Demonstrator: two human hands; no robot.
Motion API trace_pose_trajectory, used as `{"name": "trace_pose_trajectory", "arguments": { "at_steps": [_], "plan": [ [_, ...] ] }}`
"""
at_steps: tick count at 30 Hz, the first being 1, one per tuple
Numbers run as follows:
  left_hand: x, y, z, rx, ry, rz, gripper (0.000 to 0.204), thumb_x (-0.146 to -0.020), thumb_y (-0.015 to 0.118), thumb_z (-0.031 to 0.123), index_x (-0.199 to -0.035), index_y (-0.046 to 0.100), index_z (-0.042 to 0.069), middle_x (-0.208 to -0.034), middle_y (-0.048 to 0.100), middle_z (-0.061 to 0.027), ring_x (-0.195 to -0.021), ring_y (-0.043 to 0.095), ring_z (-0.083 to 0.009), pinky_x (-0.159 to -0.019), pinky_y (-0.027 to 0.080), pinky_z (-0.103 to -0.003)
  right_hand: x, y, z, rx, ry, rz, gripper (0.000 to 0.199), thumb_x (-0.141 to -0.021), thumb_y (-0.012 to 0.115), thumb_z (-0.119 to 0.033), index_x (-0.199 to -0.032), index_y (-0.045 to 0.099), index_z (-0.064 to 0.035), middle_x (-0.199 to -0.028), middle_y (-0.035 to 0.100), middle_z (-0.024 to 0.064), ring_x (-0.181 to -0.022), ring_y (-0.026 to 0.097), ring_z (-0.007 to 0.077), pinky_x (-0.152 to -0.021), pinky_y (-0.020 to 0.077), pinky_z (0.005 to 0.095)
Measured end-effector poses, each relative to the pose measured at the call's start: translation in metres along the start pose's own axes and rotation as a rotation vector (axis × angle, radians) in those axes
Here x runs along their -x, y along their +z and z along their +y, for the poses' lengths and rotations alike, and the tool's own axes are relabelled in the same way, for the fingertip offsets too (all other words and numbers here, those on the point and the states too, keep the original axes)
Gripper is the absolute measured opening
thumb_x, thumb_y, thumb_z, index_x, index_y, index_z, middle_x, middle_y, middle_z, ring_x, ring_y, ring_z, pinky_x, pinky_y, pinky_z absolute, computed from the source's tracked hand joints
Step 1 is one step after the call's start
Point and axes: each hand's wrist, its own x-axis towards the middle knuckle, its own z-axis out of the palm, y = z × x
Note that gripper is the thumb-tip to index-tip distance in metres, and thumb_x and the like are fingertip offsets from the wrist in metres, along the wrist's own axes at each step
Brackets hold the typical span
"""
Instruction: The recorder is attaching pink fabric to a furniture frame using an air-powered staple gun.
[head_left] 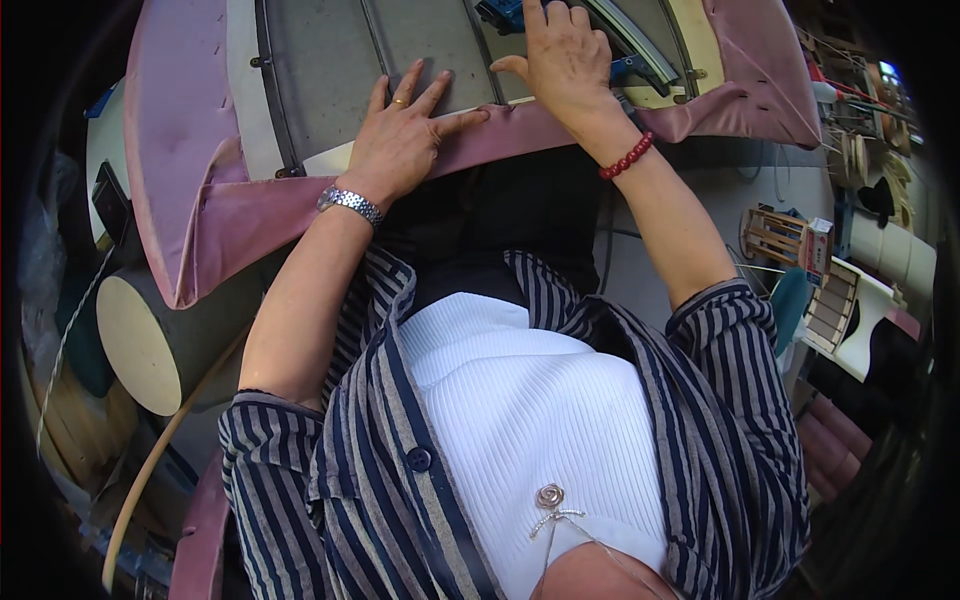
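Wearing white ribbed top (535,390), nearest the lens. Spreading left hand (397,140), with released fingers, across grey panel (320,60) lying ahead, touching pink cover (260,212), presumably for steadying. Laying right hand (570,68) over blue tool (500,14); being unable to tell whether grasping.

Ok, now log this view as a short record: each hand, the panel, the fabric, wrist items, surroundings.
Left hand: fingers spread on the panel, thumb at the pink fabric
Right hand: on a blue tool, partly out of frame; grip unclear
Panel: gray face, dark rods
Fabric: along the edges, creased at near corners
Watch: left wrist, metal
Bracelet: right wrist, red beads
Nearby: pale cylinder at left
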Motion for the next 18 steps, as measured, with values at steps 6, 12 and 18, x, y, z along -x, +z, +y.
{"name": "trace_pose_trajectory", "arguments": {
  "at_steps": [6, 12, 18],
  "plan": [
    [-0.001, 0.001, 0.001, 0.023, 0.009, 0.046, 0.068, -0.090, 0.044, 0.006, -0.138, 0.047, 0.054, -0.156, 0.035, -0.0060, -0.148, 0.023, -0.0292, -0.118, 0.016, -0.055, -0.030, 0.015, 0.009, 0.168, 0.170, -0.340, 0.081, -0.080, 0.075, -0.027, -0.147, 0.036, -0.0038, -0.100, 0.063, 0.0116, -0.088, 0.067, 0.0266, -0.070, 0.0570, 0.0378],
    [-0.003, 0.003, 0.001, 0.036, 0.001, 0.058, 0.063, -0.092, 0.041, 0.009, -0.135, 0.050, 0.053, -0.155, 0.038, -0.0067, -0.147, 0.025, -0.0296, -0.118, 0.015, -0.055, -0.042, -0.060, 0.047, -0.400, 0.202, -0.298, 0.029, -0.083, 0.063, -0.019, -0.096, 0.064, 0.0069, -0.090, 0.068, 0.0271, -0.083, 0.069, 0.0398, -0.076, 0.0542, 0.0454],
    [-0.002, 0.001, 0.001, 0.095, -0.012, 0.068, 0.058, -0.094, 0.040, 0.011, -0.134, 0.053, 0.051, -0.154, 0.039, -0.0054, -0.147, 0.026, -0.0292, -0.119, 0.015, -0.054, 0.001, -0.136, 0.056, -0.834, 0.220, -0.624, 0.019, -0.084, 0.073, -0.020, -0.085, 0.065, -0.0031, -0.057, 0.055, 0.0002, -0.052, 0.053, 0.0085, -0.053, 0.0437, 0.0244]
  ]
}}
